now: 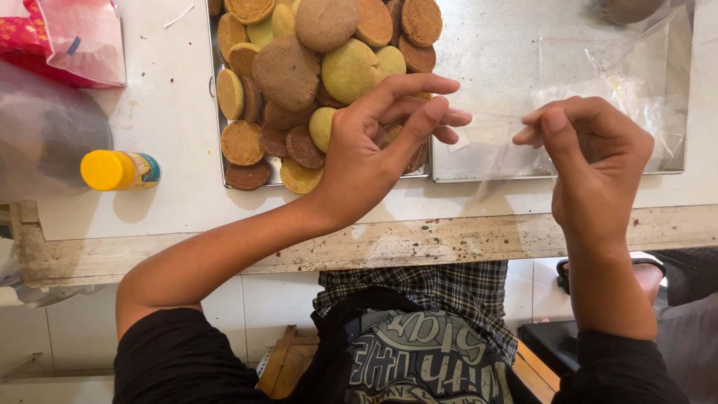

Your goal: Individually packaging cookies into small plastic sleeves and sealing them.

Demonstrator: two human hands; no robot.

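Over the cookie-filled tray point(215, 90), both hands' fingers point(419, 123) pinch a clear plastic bag point(490, 138) between them.

The left hand point(374, 146) covers several cookies point(314, 75) under its grip; beyond them the pile is cut by the top edge (the clear bag point(493, 135) between both grips barely shows).

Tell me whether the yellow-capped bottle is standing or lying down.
Lying down. The bottle rests on its side on the table, yellow cap pointing left, beside the tray of cookies.
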